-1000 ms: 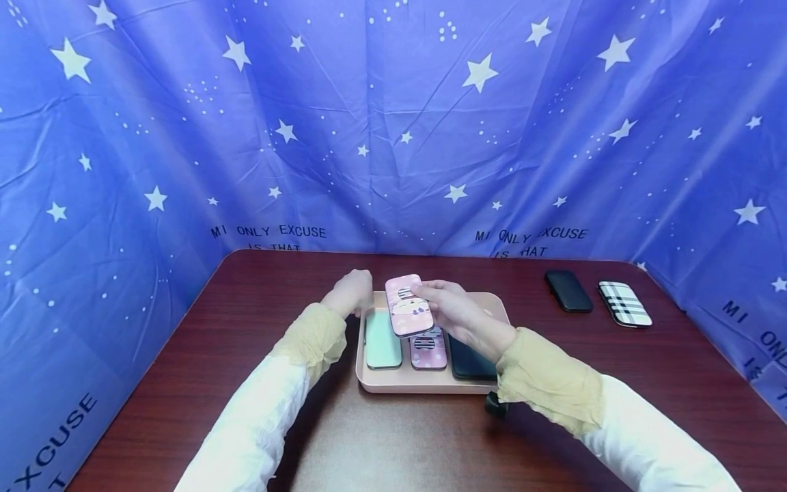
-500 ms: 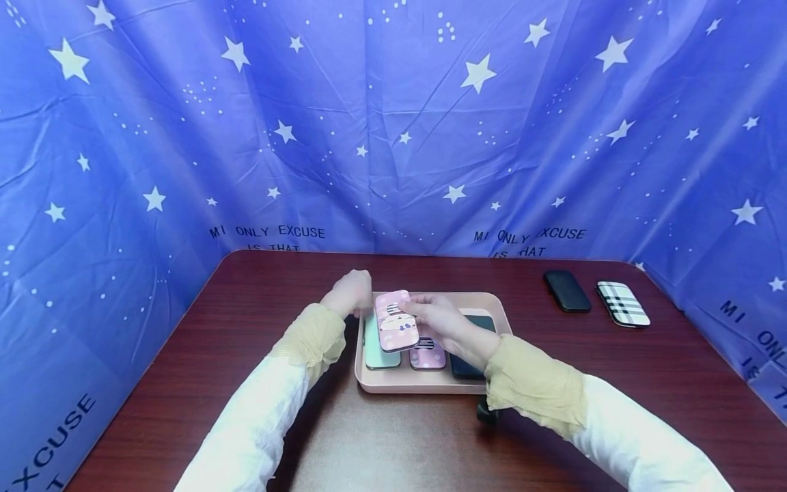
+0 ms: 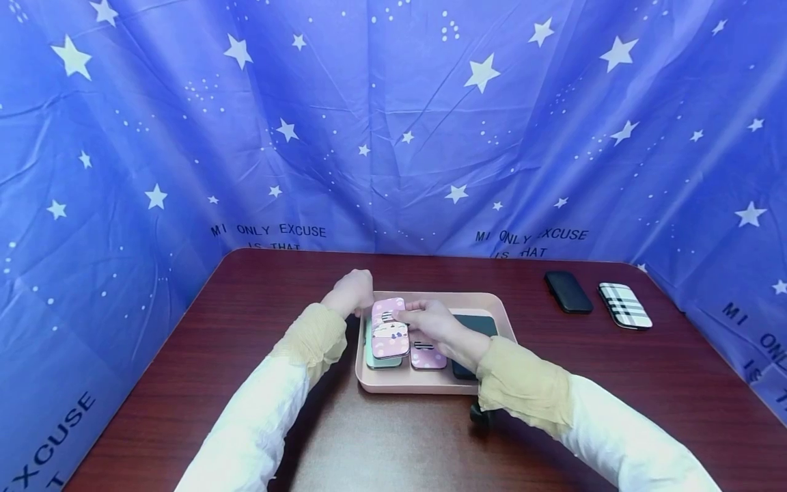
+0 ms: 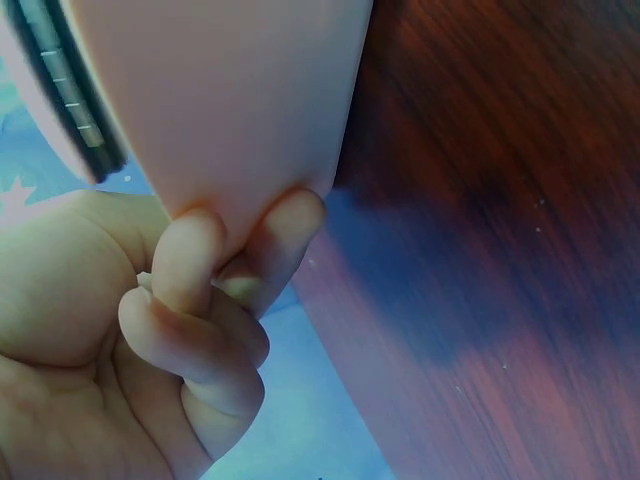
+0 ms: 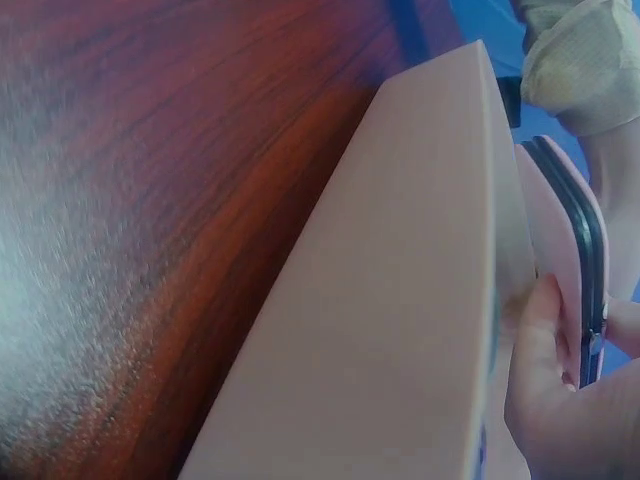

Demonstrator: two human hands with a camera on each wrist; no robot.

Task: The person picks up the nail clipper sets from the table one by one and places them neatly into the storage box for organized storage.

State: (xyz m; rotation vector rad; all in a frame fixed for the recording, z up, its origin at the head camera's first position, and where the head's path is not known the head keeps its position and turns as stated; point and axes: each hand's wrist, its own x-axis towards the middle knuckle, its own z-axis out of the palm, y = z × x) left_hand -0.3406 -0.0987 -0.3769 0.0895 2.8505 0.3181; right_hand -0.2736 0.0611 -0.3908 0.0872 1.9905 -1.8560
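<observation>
My right hand (image 3: 433, 326) pinches a flat pink case (image 3: 390, 335) with a cartoon print, thumb on top. This case hangs slightly tilted over a mint-green case (image 3: 382, 364) and covers most of it. Seen from the right wrist, the held pink case (image 5: 572, 215) shows a dark edge and a small metal clasp. My left hand (image 3: 352, 290) grips the far left corner of the shallow pink tray (image 3: 424, 387); in the left wrist view its curled fingers touch the outer wall. Also in the tray lie a second pink printed case (image 3: 428, 359) and a dark case (image 3: 484, 326).
At the back right of the brown wooden table (image 3: 258, 410) lie a black case (image 3: 568, 292) and a plaid white-and-black case (image 3: 625, 305). A blue star-printed curtain (image 3: 393, 171) hangs behind the table and along its sides.
My right hand has carried the pink case left and down, from above the second pink case to over the mint-green one. The left hand stays at the tray corner.
</observation>
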